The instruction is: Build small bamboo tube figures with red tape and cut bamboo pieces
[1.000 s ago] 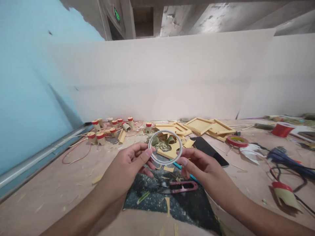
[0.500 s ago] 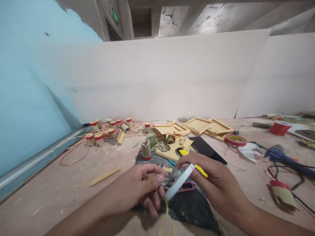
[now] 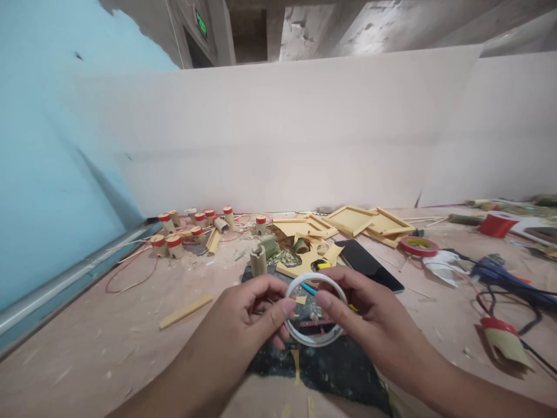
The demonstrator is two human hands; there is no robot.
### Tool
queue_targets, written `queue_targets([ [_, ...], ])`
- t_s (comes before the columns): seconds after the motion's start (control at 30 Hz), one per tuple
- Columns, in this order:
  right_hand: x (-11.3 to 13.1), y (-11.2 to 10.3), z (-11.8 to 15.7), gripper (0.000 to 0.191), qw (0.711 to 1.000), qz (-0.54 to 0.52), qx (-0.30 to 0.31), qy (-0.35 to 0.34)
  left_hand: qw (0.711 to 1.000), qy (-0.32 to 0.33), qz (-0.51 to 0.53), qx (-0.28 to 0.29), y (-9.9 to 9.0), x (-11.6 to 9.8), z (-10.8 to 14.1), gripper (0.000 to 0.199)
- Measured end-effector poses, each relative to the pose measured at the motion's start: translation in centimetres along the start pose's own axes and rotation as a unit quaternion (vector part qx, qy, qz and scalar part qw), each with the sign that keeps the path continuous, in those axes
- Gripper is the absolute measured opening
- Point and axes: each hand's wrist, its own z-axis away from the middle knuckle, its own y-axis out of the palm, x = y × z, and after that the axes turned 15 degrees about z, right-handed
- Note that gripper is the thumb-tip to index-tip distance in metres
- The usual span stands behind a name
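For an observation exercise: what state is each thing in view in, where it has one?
White ring: held by left hand and right hand
Black device: lying flat, screen dark
Green sign: lit
Red tape roll: lying flat
Notched bamboo piece: upright
Pink snips: open or shut unclear
Red-topped bamboo cups: mostly upright

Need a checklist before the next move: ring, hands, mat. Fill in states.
1. Left hand on the white ring: ok, thumb at its left rim.
2. Right hand on the ring: ok, thumb across its right side.
3. Dark mat free of scraps: not ok, thin pale strip lies there.
4. Pink-handled snips closed: cannot tell, partly hidden behind the ring.
5. Notched bamboo piece upright: ok.
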Motion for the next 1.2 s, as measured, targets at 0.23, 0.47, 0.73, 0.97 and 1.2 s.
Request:
queue_targets([
  [0.23,0.0,-0.3,-0.1,0.028,0.997,0.056,0.007,-0.05,0.988,0.08,-0.132,-0.018,-0.5,-0.6,0.1,0.029],
  [0.47,0.7,-0.3,0.2,0.027,0.993,0.067,0.055,-0.083,0.956,0.185,-0.226,0.009,-0.7,-0.9,0.3,0.021],
  [0.73,0.9,0.0,0.3,0.028,0.991,-0.065,0.112,0.031,0.944,0.197,-0.266,0.019,-0.9,-0.7,0.3,0.024],
  [0.97,0.9,-0.1,0.2,0.023,0.977,-0.085,0.169,0.099,0.965,0.125,-0.229,0.022,-0.8,-1.1,0.1,0.03],
  [1.2,1.1,0.0,0.0,0.023,0.977,-0.079,0.167,0.104,0.965,0.112,-0.233,0.035,0.1,-1.4,0.8,0.023],
])
